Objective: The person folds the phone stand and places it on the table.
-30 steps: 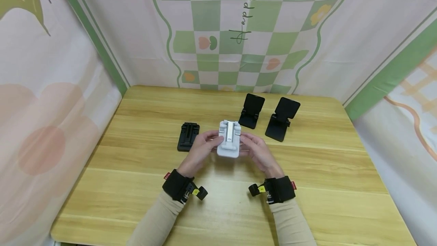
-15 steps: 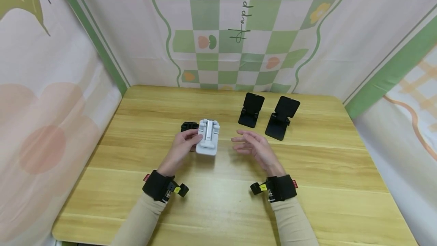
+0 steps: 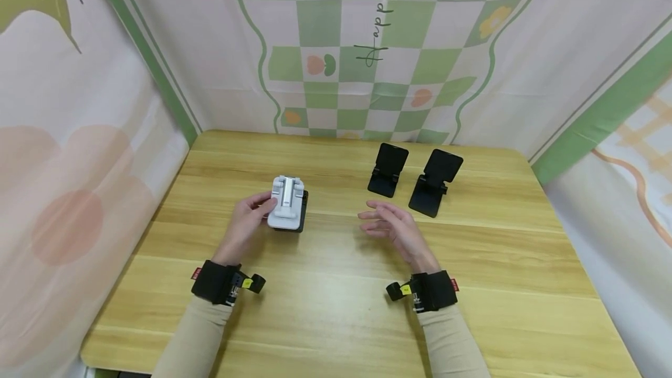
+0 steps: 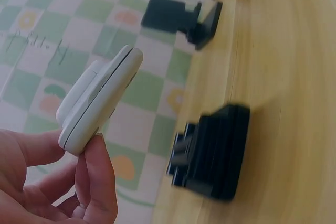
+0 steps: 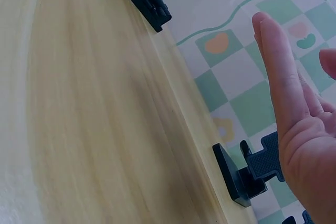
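Note:
My left hand (image 3: 244, 221) pinches a folded white phone stand (image 3: 286, 203) by its left edge, thumb on top and fingers beneath. In the left wrist view the white phone stand (image 4: 100, 100) is off the table, apart from a folded black phone stand (image 4: 212, 153) lying on the wood. From the head view the white one covers most of that black phone stand (image 3: 303, 214). My right hand (image 3: 396, 229) hovers over the middle of the table with relaxed fingers, holding nothing. In the right wrist view its fingers (image 5: 281, 66) are extended.
Two unfolded black phone stands, a smaller one (image 3: 387, 169) and a larger one (image 3: 434, 182), stand at the back right of the wooden table (image 3: 336, 319). A patterned curtain (image 3: 220, 74) hangs behind the table and along its sides.
Both hands held the white phone stand at first. The right hand let go and stayed near the middle, while the left hand carried the stand left, over the folded black one.

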`<state>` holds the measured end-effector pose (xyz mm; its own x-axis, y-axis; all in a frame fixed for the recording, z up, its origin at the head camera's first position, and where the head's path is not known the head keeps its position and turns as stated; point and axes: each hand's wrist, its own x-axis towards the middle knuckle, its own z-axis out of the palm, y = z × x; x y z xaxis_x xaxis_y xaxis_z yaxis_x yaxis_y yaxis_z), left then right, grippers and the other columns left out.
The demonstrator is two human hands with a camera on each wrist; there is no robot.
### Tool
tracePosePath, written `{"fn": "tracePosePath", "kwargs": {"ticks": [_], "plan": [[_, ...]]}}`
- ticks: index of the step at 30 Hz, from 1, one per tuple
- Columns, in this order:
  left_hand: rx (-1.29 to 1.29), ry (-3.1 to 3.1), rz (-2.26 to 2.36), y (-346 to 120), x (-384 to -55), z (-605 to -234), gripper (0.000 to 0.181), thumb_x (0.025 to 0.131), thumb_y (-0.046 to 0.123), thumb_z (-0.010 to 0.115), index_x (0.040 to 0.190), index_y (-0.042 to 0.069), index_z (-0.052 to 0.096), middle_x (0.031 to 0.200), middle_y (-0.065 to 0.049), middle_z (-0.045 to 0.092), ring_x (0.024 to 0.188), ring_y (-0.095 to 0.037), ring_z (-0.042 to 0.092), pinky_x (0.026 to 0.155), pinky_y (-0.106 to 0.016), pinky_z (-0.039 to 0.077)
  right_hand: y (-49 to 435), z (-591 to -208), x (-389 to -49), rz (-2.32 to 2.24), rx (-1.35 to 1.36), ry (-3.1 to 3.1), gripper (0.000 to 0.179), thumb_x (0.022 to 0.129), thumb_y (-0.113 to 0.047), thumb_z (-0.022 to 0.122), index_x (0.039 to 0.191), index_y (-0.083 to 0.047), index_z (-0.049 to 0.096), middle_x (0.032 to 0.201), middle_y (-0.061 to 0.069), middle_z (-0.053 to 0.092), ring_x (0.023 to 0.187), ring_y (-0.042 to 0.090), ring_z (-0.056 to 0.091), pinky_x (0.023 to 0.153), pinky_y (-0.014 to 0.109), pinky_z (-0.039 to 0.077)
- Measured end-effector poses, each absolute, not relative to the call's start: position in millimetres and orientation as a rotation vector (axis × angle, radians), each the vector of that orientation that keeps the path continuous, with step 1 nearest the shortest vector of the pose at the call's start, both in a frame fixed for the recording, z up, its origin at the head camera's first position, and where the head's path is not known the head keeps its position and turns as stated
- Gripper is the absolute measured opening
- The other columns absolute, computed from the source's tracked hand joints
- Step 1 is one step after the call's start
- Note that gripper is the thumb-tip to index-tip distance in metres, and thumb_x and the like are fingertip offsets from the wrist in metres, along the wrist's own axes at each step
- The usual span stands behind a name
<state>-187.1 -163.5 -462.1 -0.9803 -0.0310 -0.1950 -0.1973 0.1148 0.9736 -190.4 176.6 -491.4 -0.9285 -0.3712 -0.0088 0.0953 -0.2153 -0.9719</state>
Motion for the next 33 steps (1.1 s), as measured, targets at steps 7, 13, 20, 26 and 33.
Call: {"fn": "tracePosePath", "kwargs": {"ticks": [7, 13, 20, 26, 33], "plan": [[-0.241, 2.406, 1.873, -189.5, -192.4, -463.8, 0.047, 0.095, 0.028, 0.055, 0.133, 0.002, 0.053, 0.109, -0.012, 0.058, 0.084, -0.012, 0.056, 0.067, -0.018, 0.05, 179.6, -492.7, -190.0, -2.228, -0.302, 1.746, 0.044, 0.1, -0.023, 0.045, 0.133, 0.006, 0.045, 0.109, 0.012, 0.069, 0.093, 0.031, 0.065, 0.083, 0.041, 0.053], [-0.274, 2.429, 1.839, -203.8, -195.5, -468.9, 0.047, 0.096, 0.028, 0.054, 0.134, 0.0, 0.051, 0.113, -0.015, 0.057, 0.083, -0.008, 0.056, 0.066, -0.016, 0.049, 182.6, -494.4, -190.7, -2.225, -0.313, 1.758, 0.052, 0.101, -0.023, 0.044, 0.136, 0.013, 0.037, 0.11, 0.014, 0.068, 0.093, 0.032, 0.065, 0.083, 0.039, 0.053], [-0.33, 2.471, 1.762, -212.5, -201.1, -477.6, 0.046, 0.096, 0.026, 0.053, 0.135, 0.0, 0.051, 0.119, -0.019, 0.057, 0.084, -0.009, 0.056, 0.065, -0.015, 0.049, 184.3, -496.5, -189.4, -2.221, -0.295, 1.765, 0.046, 0.1, -0.024, 0.045, 0.134, 0.007, 0.044, 0.11, 0.013, 0.068, 0.094, 0.032, 0.064, 0.083, 0.04, 0.053], [-0.405, 2.497, 1.701, -219.1, -209.3, -489.6, 0.046, 0.096, 0.026, 0.053, 0.134, 0.0, 0.052, 0.126, -0.018, 0.056, 0.101, -0.017, 0.053, 0.071, -0.013, 0.045, 184.2, -496.7, -188.2, -2.207, -0.303, 1.786, 0.043, 0.101, -0.024, 0.044, 0.133, 0.004, 0.047, 0.109, 0.011, 0.068, 0.095, 0.032, 0.064, 0.083, 0.04, 0.053], [-0.451, 2.498, 1.666, -222.4, -217.2, -500.6, 0.045, 0.097, 0.024, 0.051, 0.134, -0.002, 0.051, 0.129, -0.019, 0.055, 0.111, -0.023, 0.05, 0.088, -0.028, 0.045, 185.1, -497.8, -187.6, -2.218, -0.289, 1.786, 0.049, 0.1, -0.026, 0.045, 0.135, 0.008, 0.042, 0.109, 0.011, 0.069, 0.095, 0.031, 0.064, 0.083, 0.039, 0.053]]}}
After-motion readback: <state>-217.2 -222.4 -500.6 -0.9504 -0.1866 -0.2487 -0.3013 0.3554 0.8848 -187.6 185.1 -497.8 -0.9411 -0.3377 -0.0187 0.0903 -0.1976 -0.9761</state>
